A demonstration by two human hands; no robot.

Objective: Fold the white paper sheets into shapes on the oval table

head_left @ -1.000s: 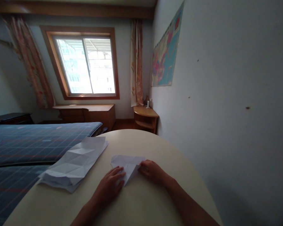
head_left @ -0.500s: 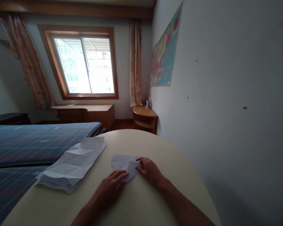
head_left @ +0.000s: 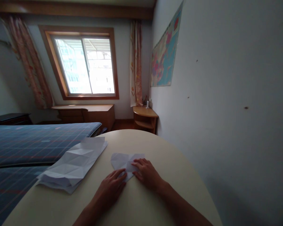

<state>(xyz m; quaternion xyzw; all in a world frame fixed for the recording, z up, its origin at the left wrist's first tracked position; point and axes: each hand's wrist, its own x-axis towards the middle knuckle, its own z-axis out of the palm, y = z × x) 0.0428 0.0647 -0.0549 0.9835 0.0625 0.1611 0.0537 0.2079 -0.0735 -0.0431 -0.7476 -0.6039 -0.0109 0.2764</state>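
A small folded white paper point(head_left: 122, 160) lies on the round cream table point(head_left: 155, 147) in front of me. My left hand point(head_left: 112, 186) rests flat on the paper's near corner, fingers stretched out. My right hand point(head_left: 146, 172) presses down on the paper's right side with its fingers spread flat over a fold. Neither hand lifts the paper off the table.
A stack of creased white sheets point(head_left: 73, 164) lies at the table's left edge. Beyond it is a bed with a blue plaid cover point(head_left: 37, 139). A white wall runs close along the right. A corner shelf point(head_left: 145, 117) and a window point(head_left: 85, 67) are at the far end.
My right hand has slid leftward across the folded paper, flattening it. My left hand has shifted slightly along the near corner.
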